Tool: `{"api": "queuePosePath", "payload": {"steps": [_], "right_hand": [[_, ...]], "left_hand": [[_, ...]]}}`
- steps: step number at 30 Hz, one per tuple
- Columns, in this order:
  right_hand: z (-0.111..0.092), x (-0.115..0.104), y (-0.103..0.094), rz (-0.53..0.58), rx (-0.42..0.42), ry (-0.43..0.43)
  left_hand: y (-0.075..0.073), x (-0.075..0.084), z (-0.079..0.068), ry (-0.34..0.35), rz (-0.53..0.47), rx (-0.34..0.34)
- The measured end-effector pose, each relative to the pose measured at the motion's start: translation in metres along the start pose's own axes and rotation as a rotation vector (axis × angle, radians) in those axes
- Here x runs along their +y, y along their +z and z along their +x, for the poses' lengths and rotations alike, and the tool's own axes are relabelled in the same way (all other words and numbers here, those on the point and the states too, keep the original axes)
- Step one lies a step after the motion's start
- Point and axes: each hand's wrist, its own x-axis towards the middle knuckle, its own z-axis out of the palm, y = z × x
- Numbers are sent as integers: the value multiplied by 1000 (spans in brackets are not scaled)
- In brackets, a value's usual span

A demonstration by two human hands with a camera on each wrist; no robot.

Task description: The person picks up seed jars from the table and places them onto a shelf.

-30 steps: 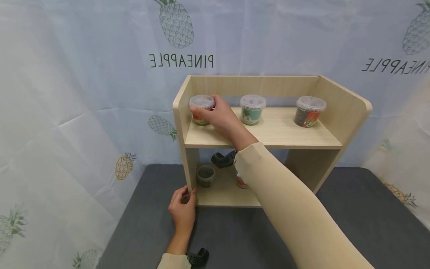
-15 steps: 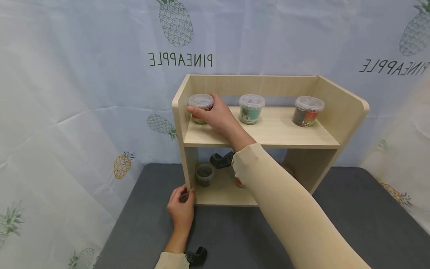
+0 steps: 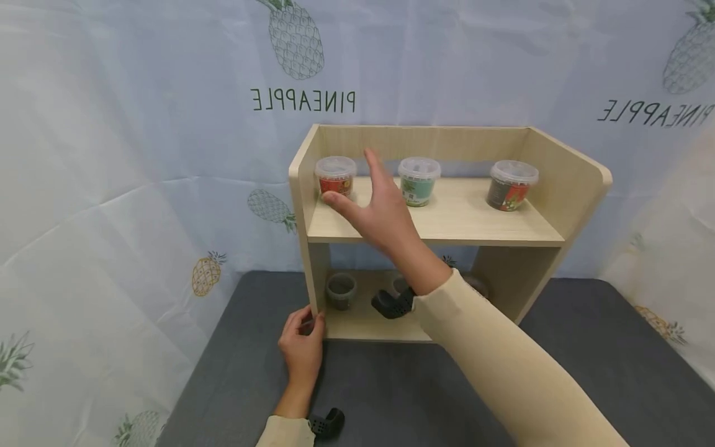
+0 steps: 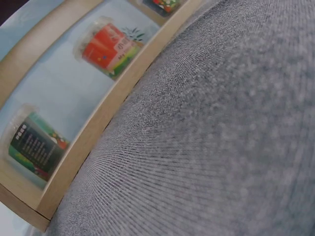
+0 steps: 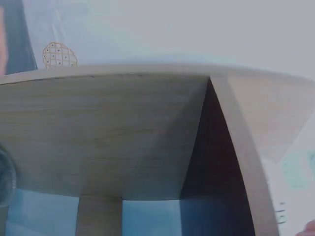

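Observation:
My right hand (image 3: 385, 214) is beside a clear-lidded plastic cup with a red label (image 3: 336, 185), thumb and fingers spread apart and holding nothing. That cup stands upright at the left end of the upper board of a small wooden shelf (image 3: 436, 234). Low on the shelf's left side panel, my left hand (image 3: 301, 354) grips the front edge between thumb and fingers. On the same upper board are a green-labelled cup (image 3: 418, 185) in the middle and a dark-and-red cup (image 3: 509, 189) at the right. Only a bit of fingertip (image 5: 309, 229) shows in the right wrist view.
Below stand a cup (image 3: 341, 292) at the left, with others partly behind the right arm. The left wrist view shows a dark-labelled cup (image 4: 35, 147) and a red one (image 4: 109, 49). Dark grey cloth (image 3: 391, 397) covers the table; a pineapple-print curtain (image 3: 167, 124) hangs behind.
My right hand has let go of the red-labelled cup, spread its fingers and drawn back to the right. The cup stays on the upper board. My left hand keeps its place.

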Motion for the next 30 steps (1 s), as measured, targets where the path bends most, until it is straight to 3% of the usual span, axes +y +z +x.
{"api": "queuePosePath", "payload": {"steps": [5,7,9,12,17,20,24,27,30], "right_hand": [[-56,24,-9,-23,209,-427],[-83,40,-11,-47,262,-510],[-110,58,-11,-65,293,-530],[-147,86,-12,-92,296,-444],[-195,128,-14,-141,256,-193],[-209,145,-13,-192,242,-109],[-212,155,-14,-236,200,2],[-210,159,-14,-274,125,102],[-208,165,-11,-332,59,145]], "left_hand": [[-1,-2,2,-5,-13,3],[-3,-3,3,-14,-4,5],[-6,-3,4,-23,7,3],[-10,-3,7,-28,16,-7],[-22,-5,12,-55,32,-10],[-29,-3,17,-83,57,-20],[-31,3,22,-111,99,-4],[-32,2,23,-49,119,87],[-34,2,25,119,140,129]]}}
